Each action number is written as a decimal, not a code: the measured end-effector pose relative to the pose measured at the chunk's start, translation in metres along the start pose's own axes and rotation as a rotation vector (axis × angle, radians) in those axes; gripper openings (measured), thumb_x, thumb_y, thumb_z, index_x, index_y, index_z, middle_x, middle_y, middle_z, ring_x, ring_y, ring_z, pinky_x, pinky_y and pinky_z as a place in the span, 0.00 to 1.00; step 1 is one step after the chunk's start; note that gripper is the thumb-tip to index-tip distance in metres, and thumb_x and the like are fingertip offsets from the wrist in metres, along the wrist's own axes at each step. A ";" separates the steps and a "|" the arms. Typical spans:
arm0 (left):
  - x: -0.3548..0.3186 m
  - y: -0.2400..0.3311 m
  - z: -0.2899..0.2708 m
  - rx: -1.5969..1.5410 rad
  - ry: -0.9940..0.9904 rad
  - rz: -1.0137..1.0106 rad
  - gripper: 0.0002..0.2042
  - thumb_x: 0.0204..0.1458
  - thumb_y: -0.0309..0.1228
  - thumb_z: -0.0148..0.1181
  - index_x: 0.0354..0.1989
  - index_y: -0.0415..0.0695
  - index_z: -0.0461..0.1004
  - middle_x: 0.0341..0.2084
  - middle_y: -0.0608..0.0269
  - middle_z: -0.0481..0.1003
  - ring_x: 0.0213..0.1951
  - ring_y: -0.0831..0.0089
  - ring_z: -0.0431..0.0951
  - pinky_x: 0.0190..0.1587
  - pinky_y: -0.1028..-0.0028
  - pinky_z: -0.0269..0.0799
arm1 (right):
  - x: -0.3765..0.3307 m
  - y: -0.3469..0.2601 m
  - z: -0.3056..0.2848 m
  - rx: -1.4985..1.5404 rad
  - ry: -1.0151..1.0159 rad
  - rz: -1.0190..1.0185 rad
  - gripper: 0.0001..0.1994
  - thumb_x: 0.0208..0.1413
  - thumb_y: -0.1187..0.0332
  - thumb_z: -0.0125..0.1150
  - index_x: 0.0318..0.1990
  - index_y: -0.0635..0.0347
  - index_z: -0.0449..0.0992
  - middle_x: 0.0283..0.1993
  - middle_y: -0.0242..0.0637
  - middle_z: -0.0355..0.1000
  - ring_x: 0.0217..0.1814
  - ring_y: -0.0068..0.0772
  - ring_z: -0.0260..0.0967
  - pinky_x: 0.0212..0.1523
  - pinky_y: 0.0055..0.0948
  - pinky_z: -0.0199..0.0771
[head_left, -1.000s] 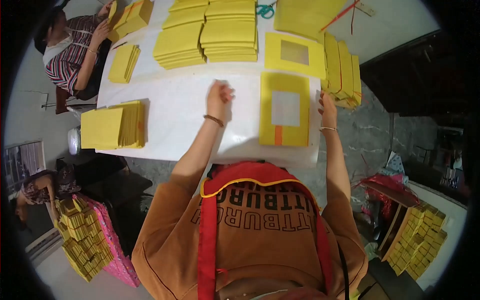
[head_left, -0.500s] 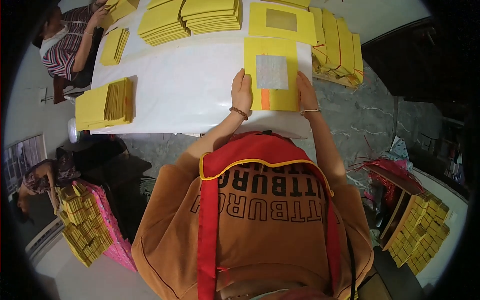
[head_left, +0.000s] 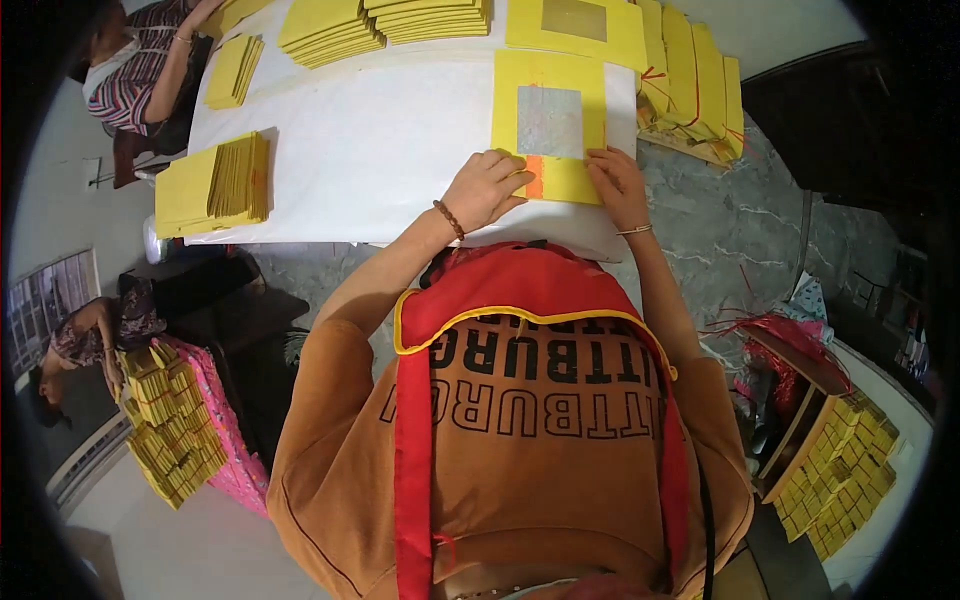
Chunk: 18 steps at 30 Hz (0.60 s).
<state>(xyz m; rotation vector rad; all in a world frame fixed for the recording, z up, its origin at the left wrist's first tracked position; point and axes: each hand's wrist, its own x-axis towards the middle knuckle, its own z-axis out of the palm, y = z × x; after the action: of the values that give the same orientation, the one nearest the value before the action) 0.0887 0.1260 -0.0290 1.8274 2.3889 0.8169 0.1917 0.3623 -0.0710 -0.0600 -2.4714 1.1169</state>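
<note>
Touching the near end of the yellow paper piece [head_left: 566, 174] with the left hand [head_left: 487, 187] at its orange strip [head_left: 535, 178] and the right hand [head_left: 618, 184] at its right edge, both with fingers curled, though impossible to tell whether pinching or merely resting. Lying flat at the front right of the white table [head_left: 370, 140], just nearer than a second yellow sheet [head_left: 622, 36]. Likely to handle as light, bendy and easily creased, perhaps sliding on the smooth table, so best taken by both side edges, clear of the grey panel [head_left: 549, 120].

A yellow, grey-centred rectangular panel [head_left: 562, 168] lies flat.
</note>
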 end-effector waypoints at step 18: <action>0.027 -0.035 -0.018 -0.601 -0.311 -0.340 0.07 0.48 0.29 0.55 0.31 0.38 0.75 0.20 0.63 0.72 0.25 0.77 0.69 0.30 0.76 0.65 | 0.000 0.002 0.010 0.558 0.119 0.399 0.16 0.58 0.65 0.44 0.31 0.67 0.76 0.37 0.38 0.74 0.40 0.28 0.70 0.45 0.23 0.67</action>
<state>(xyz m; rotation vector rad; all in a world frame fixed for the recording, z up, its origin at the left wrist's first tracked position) 0.0432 0.1374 -0.0205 1.1795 1.8987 0.9806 0.1876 0.3565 -0.0789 -0.4507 -2.0081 1.8710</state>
